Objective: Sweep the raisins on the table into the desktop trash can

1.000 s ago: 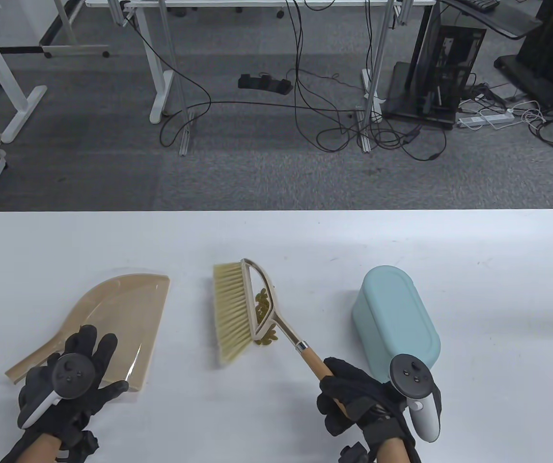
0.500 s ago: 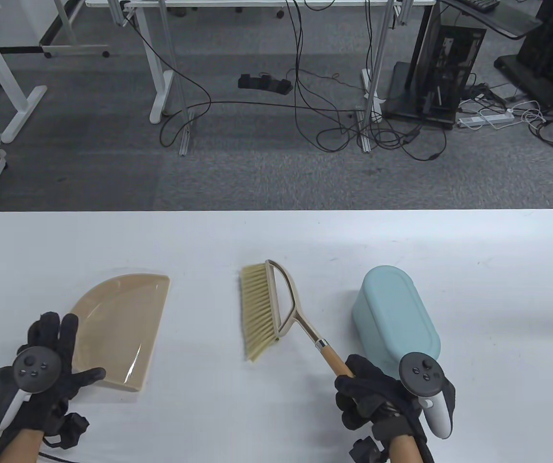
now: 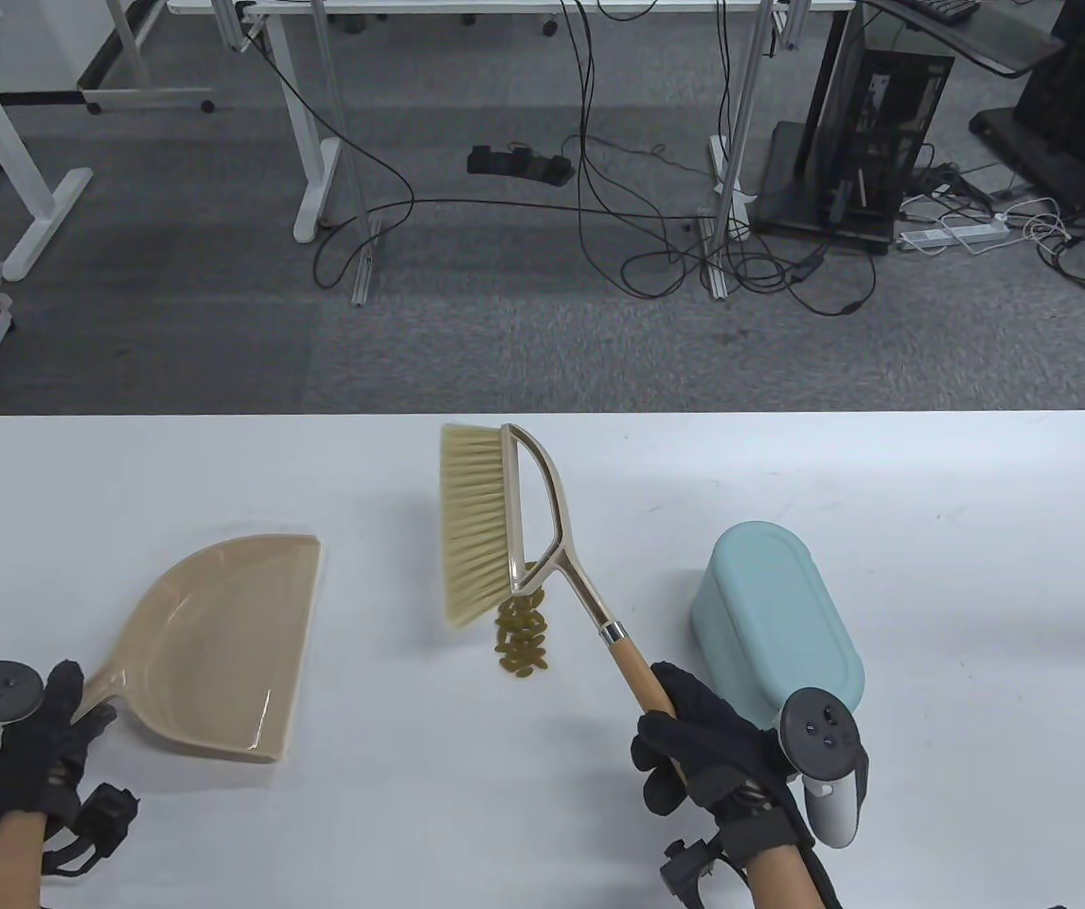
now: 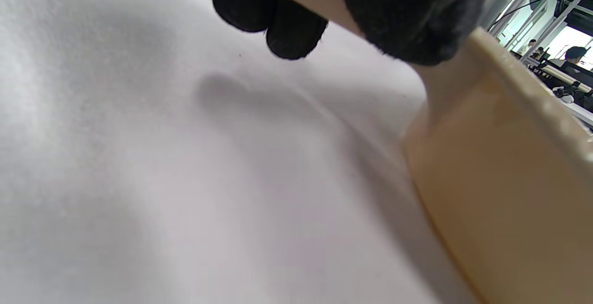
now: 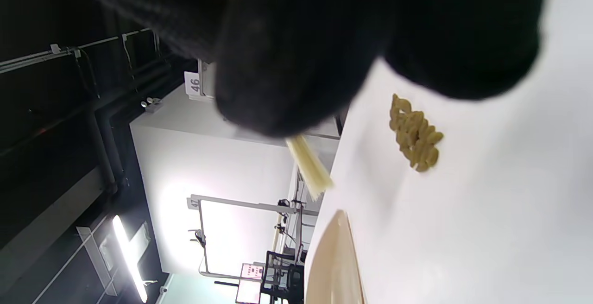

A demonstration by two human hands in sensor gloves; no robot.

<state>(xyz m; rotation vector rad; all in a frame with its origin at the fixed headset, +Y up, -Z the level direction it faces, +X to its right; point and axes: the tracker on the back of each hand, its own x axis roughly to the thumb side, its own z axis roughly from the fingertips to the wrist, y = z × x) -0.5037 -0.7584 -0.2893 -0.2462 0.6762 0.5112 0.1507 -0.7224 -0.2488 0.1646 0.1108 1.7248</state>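
Observation:
A small pile of greenish raisins [image 3: 522,642] lies mid-table; it also shows in the right wrist view [image 5: 414,139]. My right hand [image 3: 708,757] grips the wooden handle of a hand brush [image 3: 505,525], lifted with its bristles just beyond the pile. My left hand [image 3: 26,748] grips the handle of the beige dustpan [image 3: 221,644], which is tilted with its mouth facing right; the pan also shows in the left wrist view [image 4: 500,174]. The mint-green desktop trash can [image 3: 774,620] stands to the right of the brush, close to my right hand.
The white table [image 3: 978,568] stretches wide to the right and back. Beyond its far edge are grey carpet, desk legs and cables.
The brush rose and moved away from me, uncovering the raisin pile. My left hand slid back to the dustpan's handle, took hold of it and tilted the pan.

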